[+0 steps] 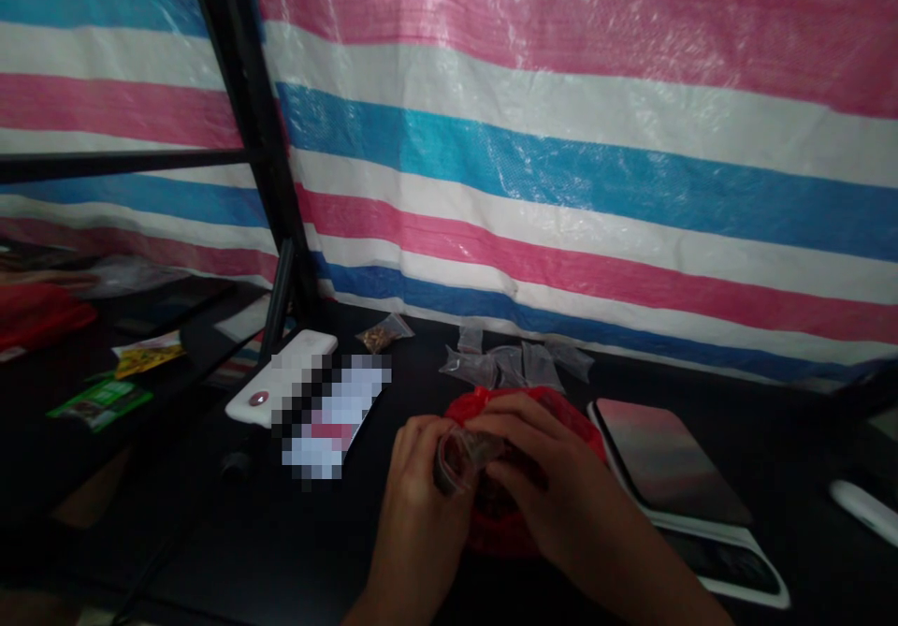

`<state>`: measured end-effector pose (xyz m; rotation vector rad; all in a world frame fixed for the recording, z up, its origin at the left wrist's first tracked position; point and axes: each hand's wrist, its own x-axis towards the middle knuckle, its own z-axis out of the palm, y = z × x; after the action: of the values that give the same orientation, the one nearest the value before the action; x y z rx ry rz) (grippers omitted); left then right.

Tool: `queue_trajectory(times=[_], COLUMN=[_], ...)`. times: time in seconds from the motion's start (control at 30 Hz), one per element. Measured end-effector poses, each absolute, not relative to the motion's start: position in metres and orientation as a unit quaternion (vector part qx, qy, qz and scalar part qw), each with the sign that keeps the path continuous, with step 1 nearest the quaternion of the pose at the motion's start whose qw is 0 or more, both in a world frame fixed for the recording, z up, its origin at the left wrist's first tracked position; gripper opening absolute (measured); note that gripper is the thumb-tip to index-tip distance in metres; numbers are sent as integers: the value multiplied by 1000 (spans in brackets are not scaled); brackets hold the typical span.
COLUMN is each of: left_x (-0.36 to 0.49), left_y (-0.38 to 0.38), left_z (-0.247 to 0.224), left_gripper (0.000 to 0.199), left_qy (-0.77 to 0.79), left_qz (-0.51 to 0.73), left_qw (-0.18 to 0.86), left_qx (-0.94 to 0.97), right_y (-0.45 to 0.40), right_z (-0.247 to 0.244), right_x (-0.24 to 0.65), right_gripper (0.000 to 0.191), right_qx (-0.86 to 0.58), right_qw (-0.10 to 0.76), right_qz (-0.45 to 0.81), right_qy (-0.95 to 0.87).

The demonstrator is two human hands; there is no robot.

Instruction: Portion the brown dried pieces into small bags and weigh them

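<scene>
My left hand (419,481) is closed around a small clear plastic bag (455,460), whose mouth is held rounded and faces me. Beside it my right hand (543,458) curls its fingers and thumb together at the bag's edge; what lies between those fingers is hidden in shadow. Both hands are over an open red plastic bag (582,420) with small dark pieces inside, hard to make out. Just behind the red bag lie several flat clear plastic bags (505,364). Farther left sits a filled clear bag (380,337) of small brown pieces.
To the right is a white digital scale (670,458). A white device (281,383) and a blurred-out phone-like object (337,420) lie left. A black frame post (245,111) rises near a striped sheet (561,158). Green (105,401) and yellow (149,355) packets lie far left.
</scene>
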<state>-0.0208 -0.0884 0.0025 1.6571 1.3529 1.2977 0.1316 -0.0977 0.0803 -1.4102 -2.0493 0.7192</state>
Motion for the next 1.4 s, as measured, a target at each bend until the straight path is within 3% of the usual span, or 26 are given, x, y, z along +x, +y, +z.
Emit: queue_trajectory(times=[0.13,0.33,0.43,0.53,0.67,0.8,0.93,1.07,1.23,1.4], left_x=[-21,-20,-21,-22,-26,-29,-27,-27,-34,-35], left_y=[-89,-88,-89,-90,-91,-92,-94,-98,-97,-93], left_z=[5,5,2,-4,-16,-21,-11,0,0,-4], left_gripper=[4,13,15,29,31,37,50,78,65,54], left_qy=[524,536,550,537,514,501,492,416,379,385], left_qz=[488,493,519,579,594,566,550,552,560,559], left_qw=[306,306,297,223,97,62,17,-48,-63,-71], left_qx=[627,613,583,572,611,651,674,721,734,731], right_y=[-97,-95,-95,-98,-109,-113,-111,-114,-122,-111], right_z=[79,76,71,74,86,89,92,111,121,88], right_x=[133,153,164,159,129,106,113,152,231,291], right_gripper=[41,36,44,51,34,14,17,13,14,33], right_qx=[-527,-550,-561,-564,-533,-530,-497,-490,-592,-679], right_qw=[289,294,261,265,275,272,337,437,530,488], right_qz=[270,285,272,249,303,297,279,215,142,100], right_qy=[-752,-727,-737,-741,-740,-746,-749,-723,-590,-539])
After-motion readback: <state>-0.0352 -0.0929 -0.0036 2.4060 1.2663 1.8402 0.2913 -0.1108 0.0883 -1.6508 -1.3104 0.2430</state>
